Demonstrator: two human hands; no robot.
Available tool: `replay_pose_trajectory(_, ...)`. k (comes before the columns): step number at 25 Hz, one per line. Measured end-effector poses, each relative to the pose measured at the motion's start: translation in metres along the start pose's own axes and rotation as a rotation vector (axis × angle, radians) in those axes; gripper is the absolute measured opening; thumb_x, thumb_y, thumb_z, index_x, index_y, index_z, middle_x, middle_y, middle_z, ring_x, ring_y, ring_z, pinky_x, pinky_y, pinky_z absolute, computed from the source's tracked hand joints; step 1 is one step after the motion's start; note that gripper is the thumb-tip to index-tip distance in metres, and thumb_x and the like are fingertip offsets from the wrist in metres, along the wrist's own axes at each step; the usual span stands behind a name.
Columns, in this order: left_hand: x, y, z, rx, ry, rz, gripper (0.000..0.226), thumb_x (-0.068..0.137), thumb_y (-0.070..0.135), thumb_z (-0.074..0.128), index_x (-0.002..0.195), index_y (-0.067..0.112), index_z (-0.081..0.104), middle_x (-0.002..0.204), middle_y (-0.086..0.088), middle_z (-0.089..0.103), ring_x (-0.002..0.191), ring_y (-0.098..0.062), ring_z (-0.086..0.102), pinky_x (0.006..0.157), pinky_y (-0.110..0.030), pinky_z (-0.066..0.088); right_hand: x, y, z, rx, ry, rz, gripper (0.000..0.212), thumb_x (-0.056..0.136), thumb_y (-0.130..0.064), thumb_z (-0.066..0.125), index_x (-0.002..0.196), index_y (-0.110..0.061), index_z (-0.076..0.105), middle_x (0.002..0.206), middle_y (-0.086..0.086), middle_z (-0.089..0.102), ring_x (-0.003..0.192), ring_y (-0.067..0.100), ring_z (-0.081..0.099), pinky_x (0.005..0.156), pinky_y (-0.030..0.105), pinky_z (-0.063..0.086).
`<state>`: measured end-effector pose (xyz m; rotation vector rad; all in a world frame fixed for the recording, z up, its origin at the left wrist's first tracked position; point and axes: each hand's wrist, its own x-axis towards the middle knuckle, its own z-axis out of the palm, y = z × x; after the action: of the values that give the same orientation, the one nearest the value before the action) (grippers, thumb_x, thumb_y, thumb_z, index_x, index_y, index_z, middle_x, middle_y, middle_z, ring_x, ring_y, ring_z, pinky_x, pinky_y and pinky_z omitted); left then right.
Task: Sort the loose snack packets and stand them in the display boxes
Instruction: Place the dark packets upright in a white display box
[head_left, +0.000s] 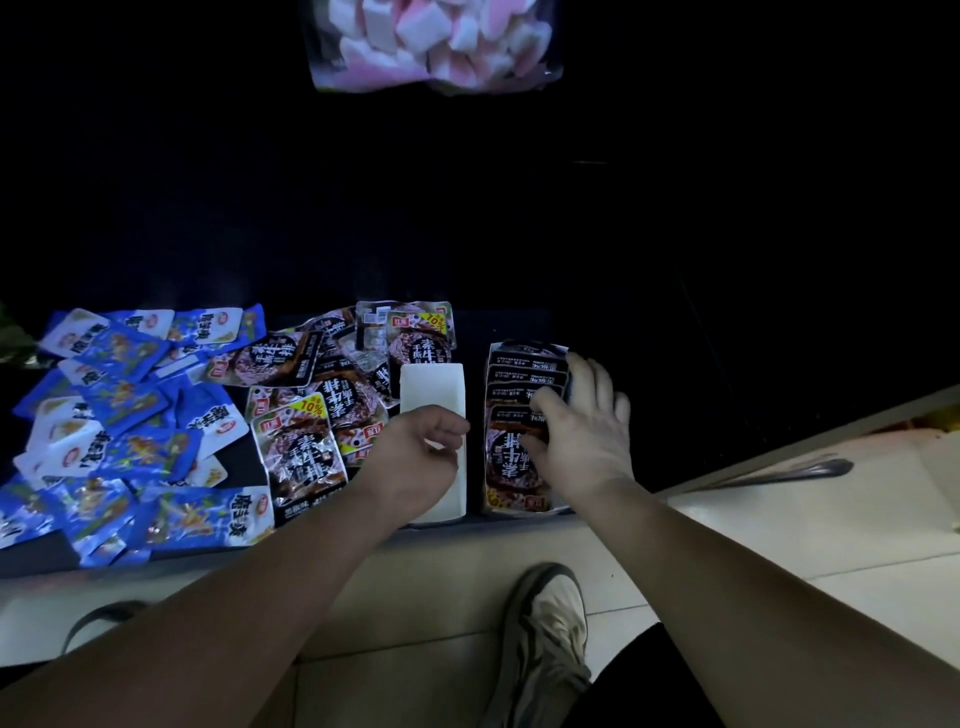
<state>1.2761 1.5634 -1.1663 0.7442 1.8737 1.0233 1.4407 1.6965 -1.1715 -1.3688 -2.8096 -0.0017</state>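
A pile of loose blue snack packets (119, 431) lies at the left of the dark shelf. Loose black packets (317, 395) are heaped in the middle. A white display box wall (431, 389) stands beside them, and my left hand (415, 457) grips its near part with curled fingers. To the right, a row of black packets (519, 374) stands in the display box. My right hand (582, 421) rests on this row, thumb across the front packet (506, 462) and fingers spread over the far side.
A clear bag of pink and white marshmallows (431, 41) hangs at the top. The shelf's front edge (311, 545) runs below the packets. My shoe (550, 639) stands on the pale tiled floor (779, 525).
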Motion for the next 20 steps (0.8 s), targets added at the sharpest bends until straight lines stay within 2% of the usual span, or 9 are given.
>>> replay_pose_trajectory(2,-0.004,-0.003,-0.005,-0.006,0.004,-0.004,0.046,0.085,-0.01,0.058,0.089,0.035,0.069,0.097,0.002,0.068,0.086,-0.026,0.07,0.068,-0.039,0.06,-0.003,-0.012,-0.01,0.067,0.035,-0.02,0.033,0.081,-0.039,0.077,0.107,-0.025,0.062,0.16,0.015,0.026,0.148,0.039,0.021,0.108,0.054,0.033)
replay_pose_trajectory(4,-0.007,-0.005,-0.012,-0.006,0.017,0.002,0.045,0.085,-0.009,0.059,0.09,0.034,0.068,0.096,0.002,0.068,0.084,-0.022,0.068,0.064,-0.032,0.057,-0.005,-0.026,-0.02,0.172,0.046,-0.104,0.029,0.084,-0.035,0.075,0.108,-0.024,0.064,0.152,0.011,0.039,0.143,0.037,0.033,0.106,0.051,0.037)
replay_pose_trajectory(6,-0.011,-0.005,-0.024,-0.036,0.051,-0.008,0.041,0.086,-0.01,0.059,0.095,0.028,0.069,0.095,0.001,0.068,0.084,-0.018,0.066,0.061,-0.022,0.052,-0.005,-0.044,-0.032,0.269,-0.043,-0.201,0.026,0.092,-0.037,0.067,0.114,-0.024,0.064,0.134,0.0,0.052,0.13,0.027,0.046,0.1,0.042,0.042)
replay_pose_trajectory(8,-0.015,-0.007,-0.039,-0.072,0.107,-0.045,0.033,0.089,-0.009,0.057,0.102,0.019,0.07,0.094,0.0,0.068,0.083,-0.016,0.065,0.058,-0.017,0.05,-0.005,-0.067,-0.041,0.311,-0.132,-0.239,0.026,0.099,-0.039,0.057,0.121,-0.025,0.061,0.125,-0.005,0.057,0.122,0.021,0.05,0.09,0.034,0.042)
replay_pose_trajectory(12,-0.028,-0.038,-0.08,-0.068,0.285,-0.138,0.025,0.095,0.002,0.054,0.098,0.019,0.071,0.093,0.0,0.071,0.071,-0.018,0.064,0.057,-0.026,0.051,0.011,-0.126,-0.041,0.211,0.01,-0.351,0.026,0.097,-0.036,0.051,0.113,-0.021,0.065,0.109,-0.001,0.064,0.108,0.027,0.056,0.09,0.041,0.043)
replay_pose_trajectory(14,-0.032,-0.067,-0.104,-0.054,0.355,-0.246,0.026,0.09,0.004,0.057,0.095,0.026,0.07,0.089,-0.001,0.072,0.067,-0.021,0.063,0.058,-0.03,0.049,0.024,-0.164,-0.035,0.31,-0.12,-0.408,0.025,0.1,-0.035,0.052,0.12,-0.024,0.061,0.115,0.0,0.062,0.11,0.025,0.055,0.09,0.042,0.049)
replay_pose_trajectory(17,-0.027,-0.098,-0.132,-0.038,0.369,-0.382,0.027,0.079,0.009,0.062,0.096,0.029,0.068,0.08,0.003,0.071,0.065,-0.022,0.063,0.059,-0.031,0.051,0.031,-0.213,-0.016,0.571,-0.545,-0.301,0.026,0.099,-0.041,0.057,0.124,-0.033,0.056,0.109,0.004,0.066,0.091,0.027,0.066,0.078,0.047,0.057)
replay_pose_trajectory(18,-0.022,-0.101,-0.138,-0.058,0.346,-0.402,0.03,0.076,0.012,0.063,0.1,0.028,0.069,0.081,0.003,0.069,0.064,-0.021,0.062,0.061,-0.03,0.051,0.031,-0.218,-0.006,0.61,-0.613,-0.237,0.029,0.097,-0.045,0.059,0.124,-0.035,0.056,0.108,0.005,0.068,0.085,0.026,0.068,0.075,0.044,0.058)
replay_pose_trajectory(20,-0.007,-0.104,-0.143,-0.017,0.285,-0.412,0.034,0.077,0.012,0.068,0.108,0.028,0.067,0.09,0.006,0.065,0.067,-0.012,0.059,0.064,-0.022,0.05,0.031,-0.216,0.015,0.532,-0.618,-0.19,0.03,0.094,-0.049,0.059,0.122,-0.039,0.056,0.114,0.003,0.066,0.078,0.021,0.068,0.07,0.036,0.058)
